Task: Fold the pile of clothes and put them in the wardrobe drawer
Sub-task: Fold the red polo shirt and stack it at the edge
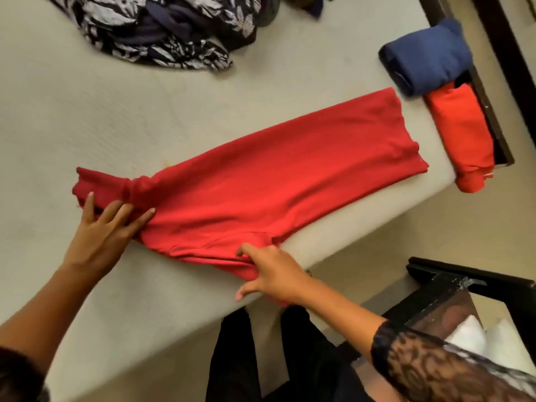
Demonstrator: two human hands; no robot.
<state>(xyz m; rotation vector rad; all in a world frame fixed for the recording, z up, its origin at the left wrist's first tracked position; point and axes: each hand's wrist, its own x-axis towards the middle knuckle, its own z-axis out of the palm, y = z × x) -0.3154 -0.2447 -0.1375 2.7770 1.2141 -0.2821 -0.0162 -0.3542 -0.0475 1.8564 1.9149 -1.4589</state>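
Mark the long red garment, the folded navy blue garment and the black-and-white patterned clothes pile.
Long red garment (pixel 275 175): head view, middle of its flat body.
Folded navy blue garment (pixel 429 56): head view, top of the bundle.
Black-and-white patterned clothes pile (pixel 185 50): head view, patterned front part.

matt red knit garment, textured beige mattress, glossy dark wood frame

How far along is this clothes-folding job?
Two folded pieces, a navy garment and an orange-red garment, sit at the mattress corner. In hand: the red garment, pressed flat by the left hand and pinched at its near edge by the right hand. Left: the patterned pile, then putting everything away.
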